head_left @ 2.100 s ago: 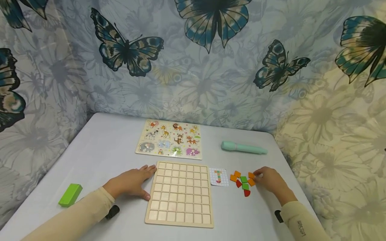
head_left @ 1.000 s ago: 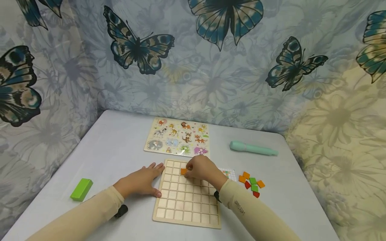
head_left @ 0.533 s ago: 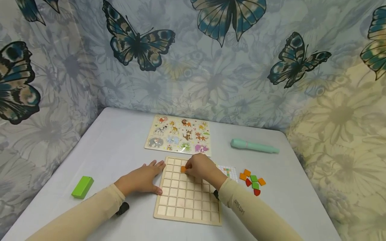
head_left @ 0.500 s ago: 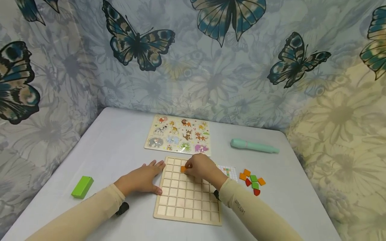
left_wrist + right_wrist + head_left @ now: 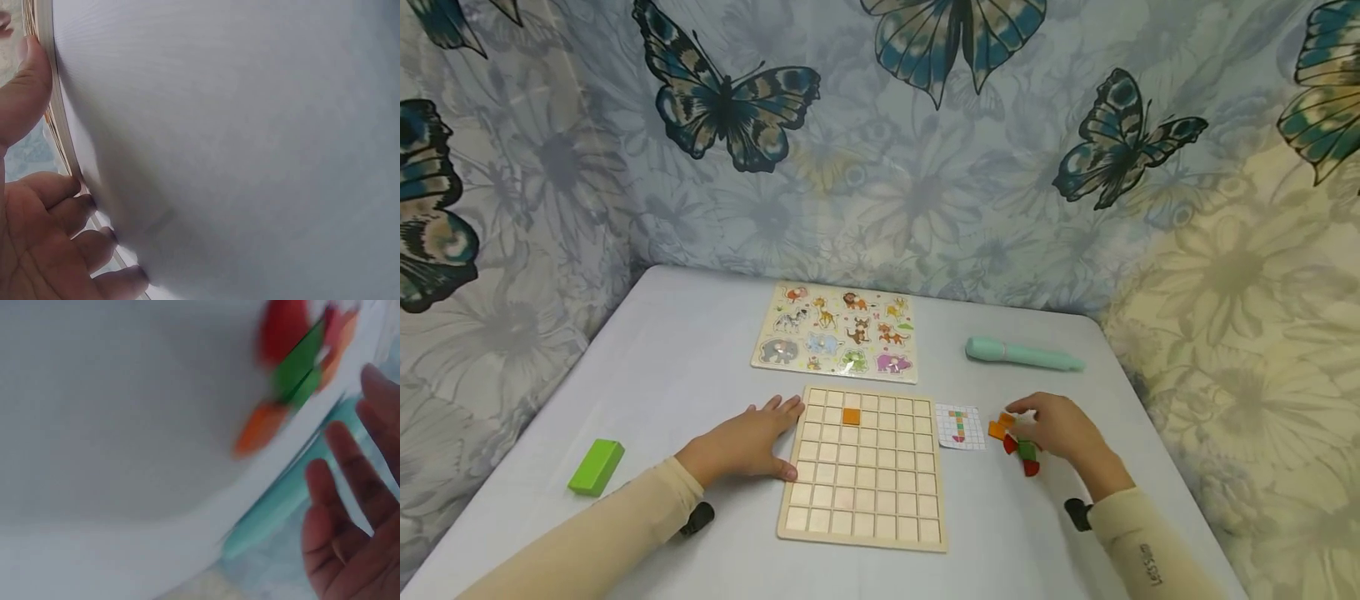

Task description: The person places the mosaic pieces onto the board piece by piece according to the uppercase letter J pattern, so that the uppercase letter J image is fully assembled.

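Trainee: State the condition of the right hand [image 5: 1062, 425].

Instructor: Fingers parted, well short of closure. It hangs over the loose pieces; the right-wrist view is blurred but shows nothing between the fingers.

Trainee: And the left hand [image 5: 739, 442]?

Instructor: Fingers spread, thumb apart. It touches the near-side left edge of the grid board [image 5: 865, 477], apparently to steady it, and grasps no piece.

Trainee: Locate the pieces.

Instructor: Two orange squares [image 5: 1007, 420] lie by the right hand's fingertips. The green tiles [image 5: 1026, 451] and red pieces [image 5: 1032, 468] lie below and toward the wearer, partly covered by that hand. One orange tile [image 5: 851, 417] sits in a board cell, right of the left fingertips. The pattern card [image 5: 960, 427] lies left of the right hand, between board and pieces.

Trainee: Which step is in hand?

Instructor: Judged from this layout, selecting a further piece; one is seated.

Trainee: What does the next move call for?

Instructor: Probably a thumb-and-finger pinch on a single piece, without disturbing its neighbours, checked against the card. Maintain left-hand contact with the board.
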Demonstrator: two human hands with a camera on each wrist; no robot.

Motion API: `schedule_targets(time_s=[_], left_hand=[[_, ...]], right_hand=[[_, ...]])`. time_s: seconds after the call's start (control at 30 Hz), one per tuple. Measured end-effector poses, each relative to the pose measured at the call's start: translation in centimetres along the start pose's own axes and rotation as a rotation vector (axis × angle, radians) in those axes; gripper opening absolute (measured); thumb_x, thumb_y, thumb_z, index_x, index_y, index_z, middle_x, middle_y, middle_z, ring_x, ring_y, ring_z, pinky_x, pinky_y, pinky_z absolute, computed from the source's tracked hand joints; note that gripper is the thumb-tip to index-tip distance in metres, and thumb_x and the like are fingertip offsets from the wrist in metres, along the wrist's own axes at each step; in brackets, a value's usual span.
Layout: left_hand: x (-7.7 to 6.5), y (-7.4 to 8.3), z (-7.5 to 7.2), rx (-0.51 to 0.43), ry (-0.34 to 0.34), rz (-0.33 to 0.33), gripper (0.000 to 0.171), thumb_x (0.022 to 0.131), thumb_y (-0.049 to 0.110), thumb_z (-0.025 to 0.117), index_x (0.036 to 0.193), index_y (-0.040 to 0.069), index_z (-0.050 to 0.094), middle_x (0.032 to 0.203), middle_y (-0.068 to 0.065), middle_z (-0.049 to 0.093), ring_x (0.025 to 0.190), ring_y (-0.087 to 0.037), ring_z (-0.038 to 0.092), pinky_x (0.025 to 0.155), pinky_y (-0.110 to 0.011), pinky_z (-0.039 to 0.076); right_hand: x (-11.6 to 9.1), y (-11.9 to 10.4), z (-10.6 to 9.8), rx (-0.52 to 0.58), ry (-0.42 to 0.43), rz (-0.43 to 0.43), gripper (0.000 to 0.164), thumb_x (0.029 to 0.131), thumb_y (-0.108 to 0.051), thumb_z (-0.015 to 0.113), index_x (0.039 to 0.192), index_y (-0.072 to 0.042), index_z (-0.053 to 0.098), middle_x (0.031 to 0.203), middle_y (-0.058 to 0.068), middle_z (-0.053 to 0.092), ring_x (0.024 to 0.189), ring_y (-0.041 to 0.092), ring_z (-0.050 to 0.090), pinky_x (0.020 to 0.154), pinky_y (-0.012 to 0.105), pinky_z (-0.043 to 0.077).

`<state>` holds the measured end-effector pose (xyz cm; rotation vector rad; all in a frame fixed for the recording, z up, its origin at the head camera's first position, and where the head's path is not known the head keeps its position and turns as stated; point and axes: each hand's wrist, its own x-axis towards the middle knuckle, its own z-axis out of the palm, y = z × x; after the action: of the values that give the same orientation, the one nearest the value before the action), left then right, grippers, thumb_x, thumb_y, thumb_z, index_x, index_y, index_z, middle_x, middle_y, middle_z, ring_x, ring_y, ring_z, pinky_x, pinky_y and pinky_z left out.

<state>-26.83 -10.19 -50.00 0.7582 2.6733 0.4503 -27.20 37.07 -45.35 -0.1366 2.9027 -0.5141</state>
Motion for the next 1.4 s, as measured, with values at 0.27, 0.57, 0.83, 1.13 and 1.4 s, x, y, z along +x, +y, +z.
schedule_targets(time_s=[0.27, 0.57, 0.83, 1.13, 1.4], left_hand=[[-0.2, -0.4, 0.0, -0.026, 0.006, -0.011, 0.110, 0.070, 0.056, 0.081, 0.152, 0.002, 0.032, 0.158, -0.012, 0.025, 0.145, -0.038, 0.018, 0.110, -0.062, 0.022], [-1.1, -0.8, 0.6, -0.042, 0.014, -0.030, 0.110, 0.069, 0.055, 0.082, 0.152, 0.003, 0.033, 0.158, -0.011, 0.026, 0.145, -0.037, 0.019, 0.110, -0.062, 0.022], [-0.9, -0.6, 0.3, -0.018, 0.009, -0.021, 0.109, 0.069, 0.055, 0.081, 0.153, 0.003, 0.032, 0.158, -0.011, 0.026, 0.145, -0.037, 0.019, 0.110, -0.061, 0.023], [0.0, -0.2, -0.2, -0.003, -0.007, -0.022, 0.109, 0.069, 0.055, 0.081, 0.152, 0.002, 0.033, 0.158, -0.012, 0.027, 0.144, -0.038, 0.021, 0.108, -0.063, 0.025], [0.0, 0.4, -0.2, 0.010, 0.003, -0.013, 0.109, 0.069, 0.056, 0.080, 0.150, 0.001, 0.036, 0.157, -0.012, 0.028, 0.144, -0.037, 0.022, 0.108, -0.061, 0.026]], right_hand=[[-0.9, 5.9, -1.1, 0.034, -0.086, -0.001, 0.038, 0.079, -0.022, 0.083, 0.114, -0.010, 0.074, 0.130, 0.028, 0.053, 0.100, 0.039, 0.058, 0.081, 0.052, 0.050], [-1.3, 6.2, -0.1, 0.055, -0.087, 0.047, 0.028, 0.080, -0.018, 0.082, 0.105, -0.008, 0.075, 0.129, 0.025, 0.055, 0.105, 0.040, 0.057, 0.087, 0.054, 0.049], [-1.5, 3.8, 0.1, 0.056, 0.040, -0.020, 0.025, 0.083, -0.024, 0.078, 0.104, -0.010, 0.075, 0.108, 0.009, 0.066, 0.089, 0.025, 0.059, 0.066, 0.036, 0.053], [3.2, -9.1, 3.9, 0.033, -0.033, -0.243, 0.020, 0.081, -0.020, 0.081, 0.100, -0.015, 0.077, 0.090, -0.006, 0.067, 0.068, 0.010, 0.056, 0.061, 0.029, 0.049], [5.0, -13.3, 6.3, -0.029, -0.075, -0.326, 0.015, 0.081, -0.020, 0.082, 0.094, -0.014, 0.078, 0.087, -0.011, 0.065, 0.079, 0.007, 0.058, 0.073, 0.028, 0.051]])
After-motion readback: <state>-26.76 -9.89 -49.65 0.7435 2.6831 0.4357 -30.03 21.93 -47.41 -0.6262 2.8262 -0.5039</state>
